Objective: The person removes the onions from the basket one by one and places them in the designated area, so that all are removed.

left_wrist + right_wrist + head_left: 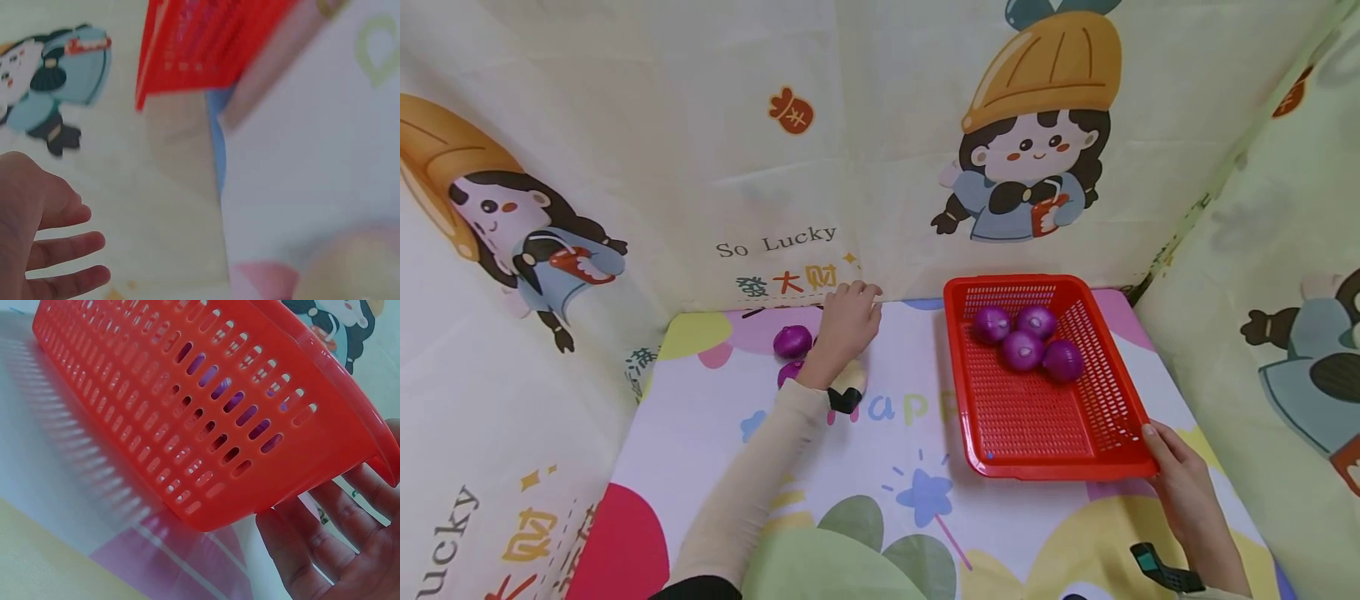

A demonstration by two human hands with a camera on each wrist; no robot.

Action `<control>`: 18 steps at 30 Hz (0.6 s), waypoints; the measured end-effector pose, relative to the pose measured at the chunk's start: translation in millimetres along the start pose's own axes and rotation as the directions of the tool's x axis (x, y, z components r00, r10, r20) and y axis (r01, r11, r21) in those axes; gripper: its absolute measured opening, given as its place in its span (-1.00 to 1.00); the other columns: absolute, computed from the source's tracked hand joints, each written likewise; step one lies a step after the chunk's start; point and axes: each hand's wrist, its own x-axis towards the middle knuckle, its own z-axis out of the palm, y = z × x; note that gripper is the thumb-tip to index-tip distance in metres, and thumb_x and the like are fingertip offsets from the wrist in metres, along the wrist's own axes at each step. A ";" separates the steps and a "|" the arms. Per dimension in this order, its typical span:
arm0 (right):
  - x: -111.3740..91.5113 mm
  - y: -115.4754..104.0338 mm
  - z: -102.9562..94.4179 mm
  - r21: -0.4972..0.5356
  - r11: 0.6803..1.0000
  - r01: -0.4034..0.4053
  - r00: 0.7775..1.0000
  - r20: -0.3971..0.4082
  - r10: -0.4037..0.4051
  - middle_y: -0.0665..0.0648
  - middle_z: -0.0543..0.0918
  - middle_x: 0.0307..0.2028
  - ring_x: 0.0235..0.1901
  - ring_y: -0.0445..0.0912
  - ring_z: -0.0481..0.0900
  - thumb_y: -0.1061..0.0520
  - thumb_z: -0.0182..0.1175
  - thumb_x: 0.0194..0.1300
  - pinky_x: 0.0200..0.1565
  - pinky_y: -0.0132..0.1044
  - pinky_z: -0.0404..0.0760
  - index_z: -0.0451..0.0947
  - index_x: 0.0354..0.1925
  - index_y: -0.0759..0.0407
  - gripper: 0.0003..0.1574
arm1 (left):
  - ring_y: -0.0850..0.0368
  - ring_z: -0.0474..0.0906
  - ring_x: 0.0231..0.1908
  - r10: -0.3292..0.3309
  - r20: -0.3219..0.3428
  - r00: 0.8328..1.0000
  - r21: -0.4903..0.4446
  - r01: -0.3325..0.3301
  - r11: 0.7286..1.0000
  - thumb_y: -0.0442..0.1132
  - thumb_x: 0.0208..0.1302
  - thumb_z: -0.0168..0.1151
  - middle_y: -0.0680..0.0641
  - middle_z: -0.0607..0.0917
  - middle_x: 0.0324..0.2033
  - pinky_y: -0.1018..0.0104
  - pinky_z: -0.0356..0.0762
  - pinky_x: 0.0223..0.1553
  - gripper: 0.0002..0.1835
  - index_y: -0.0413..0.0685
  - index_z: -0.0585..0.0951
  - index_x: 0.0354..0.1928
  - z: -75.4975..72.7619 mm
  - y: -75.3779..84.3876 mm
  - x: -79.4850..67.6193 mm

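Note:
My left hand point(850, 321) hangs over the back of the table, fingers loosely bent and holding nothing. In the left wrist view its fingers point(69, 250) are spread. Two purple onions point(792, 342) lie just left of that wrist. A pale round thing point(853, 377), partly hidden behind the wrist, also shows blurred in the left wrist view. My right hand point(1187, 479) grips the near right corner of a red plastic basket point(1030, 433). In the right wrist view, fingers point(300, 544) reach under its rim. Several purple onions point(1022, 350) sit inside, toward the far end.
A printed cloth point(895, 542) with cartoon shapes covers the table. Pale patterned sheets point(880, 167) rise behind it and along both sides. In the right wrist view, the basket's near end is tilted up off the table.

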 end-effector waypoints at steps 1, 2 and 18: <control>0.1 0.1 0.2 0.001 1.000 -0.001 1.000 -0.002 0.001 -0.56 0.59 -0.10 -0.17 -0.47 0.66 -0.22 0.02 0.58 -0.17 -0.62 0.66 0.19 0.53 -0.22 -0.34 | -0.23 0.60 0.09 0.008 0.005 1.000 0.000 -0.008 1.000 -0.17 0.54 0.08 -0.14 0.71 0.10 -0.18 0.57 0.08 -0.70 -0.04 0.66 0.17 1.0 6.7 1.4; 0.1 0.2 0.5 0.001 1.000 -0.001 1.000 -0.003 0.001 -0.56 0.58 -0.10 -0.18 -0.47 0.66 -0.22 0.03 0.58 -0.17 -0.62 0.66 0.20 0.52 -0.22 -0.35 | -0.21 0.61 0.08 0.015 0.008 1.000 -0.005 -0.014 1.000 -0.17 0.54 0.09 -0.13 0.71 0.09 -0.17 0.58 0.06 -0.70 -0.03 0.66 0.16 1.8 13.3 2.7; 0.4 -0.9 -8.7 0.056 0.998 0.029 0.999 0.020 -0.030 -0.47 0.66 -0.15 -0.23 -0.39 0.69 -0.16 0.06 0.59 -0.22 -0.55 0.70 0.45 0.25 -0.33 -0.67 | 0.04 0.64 0.09 0.160 0.261 0.952 -0.419 -0.038 0.907 -0.18 0.52 0.16 -0.07 0.70 0.16 0.18 0.64 0.15 -0.62 -0.04 0.58 0.30 14.2 115.9 23.3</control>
